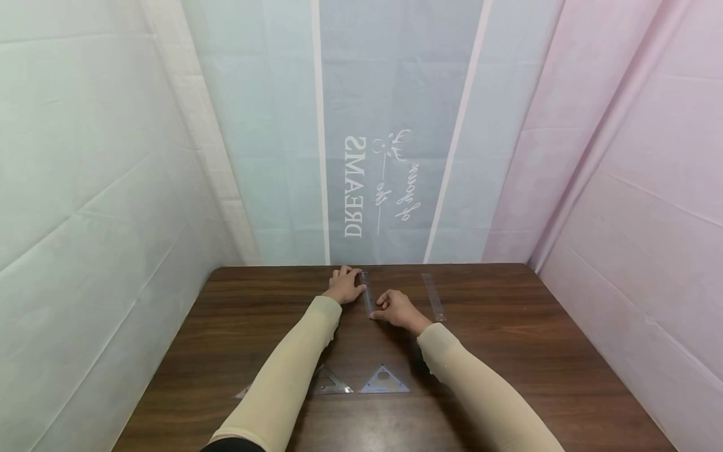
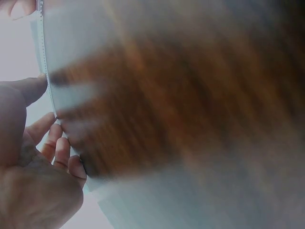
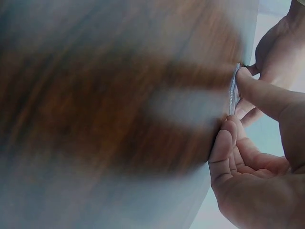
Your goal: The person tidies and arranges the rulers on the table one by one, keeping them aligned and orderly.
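Note:
A clear ruler point(image 1: 368, 295) lies flat near the table's back edge, roughly lengthwise to the person. At its far left stands my left hand point(image 1: 345, 286), index finger at the far end and thumb at the left edge. My right hand point(image 1: 398, 310) touches the near end with its thumb, its other fingers bent beside the right edge. In the left wrist view, the left thumb and fingertips meet the thin edge of the ruler point(image 2: 44, 52). Seen from the right wrist, the right thumb rests on the ruler point(image 3: 232, 98), with the left hand point(image 3: 281, 50) beyond.
Another clear ruler point(image 1: 433, 297) lies to the right. Closer to the person sit a blue-tinted set square point(image 1: 384, 388) and a clear set square point(image 1: 337, 387). A clear pointed corner point(image 1: 241, 393) shows beside the left sleeve. Fabric walls surround the wooden table point(image 1: 508, 358).

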A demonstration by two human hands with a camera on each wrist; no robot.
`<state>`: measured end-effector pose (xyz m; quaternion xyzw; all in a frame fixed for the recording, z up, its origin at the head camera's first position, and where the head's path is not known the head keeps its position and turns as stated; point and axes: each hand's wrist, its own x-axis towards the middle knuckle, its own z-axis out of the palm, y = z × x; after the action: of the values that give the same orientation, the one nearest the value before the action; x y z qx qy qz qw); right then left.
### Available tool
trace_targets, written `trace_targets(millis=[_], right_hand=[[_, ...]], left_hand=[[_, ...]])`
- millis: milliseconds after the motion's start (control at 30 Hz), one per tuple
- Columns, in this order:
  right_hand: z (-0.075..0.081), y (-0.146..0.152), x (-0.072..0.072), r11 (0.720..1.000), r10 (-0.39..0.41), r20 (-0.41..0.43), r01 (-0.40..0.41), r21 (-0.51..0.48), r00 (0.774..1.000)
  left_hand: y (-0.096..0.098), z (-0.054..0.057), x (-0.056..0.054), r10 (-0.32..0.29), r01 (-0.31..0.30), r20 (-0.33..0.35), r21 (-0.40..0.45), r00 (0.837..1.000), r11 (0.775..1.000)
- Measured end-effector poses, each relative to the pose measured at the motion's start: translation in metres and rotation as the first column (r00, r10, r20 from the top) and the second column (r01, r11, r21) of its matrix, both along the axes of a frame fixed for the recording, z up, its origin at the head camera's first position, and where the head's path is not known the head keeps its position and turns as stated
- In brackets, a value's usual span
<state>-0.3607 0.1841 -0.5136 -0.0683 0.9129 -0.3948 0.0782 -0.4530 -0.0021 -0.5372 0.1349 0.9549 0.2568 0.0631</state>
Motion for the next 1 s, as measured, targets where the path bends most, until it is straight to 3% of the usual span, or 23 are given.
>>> trace_targets(millis=[467,633,833,1000], right_hand=[[-0.008,0.002,0.001,1.0,0.006,-0.028,-0.005,0.021,1.0],[-0.01,0.002,0.002,0.999,0.008,-0.039,-0.006,0.042,0.999],[-0.008,0.001,0.003,1.0,0.006,-0.05,-0.005,0.026,0.999],[-0.011,0.002,0.005,1.0,0.015,-0.086,-0.012,0.027,0.996]], left_hand=[[-0.002,0.009,0.011,0.016,-0.016,0.006,0.023,1.0,1.0],[-0.007,0.012,0.014,0.034,-0.037,0.036,0.087,0.999,0.995],[-0.016,0.016,0.016,0.041,-0.045,0.021,0.259,0.999,0.965],[-0.024,0.012,0.023,0.043,-0.065,0.065,0.389,0.997,0.919]])
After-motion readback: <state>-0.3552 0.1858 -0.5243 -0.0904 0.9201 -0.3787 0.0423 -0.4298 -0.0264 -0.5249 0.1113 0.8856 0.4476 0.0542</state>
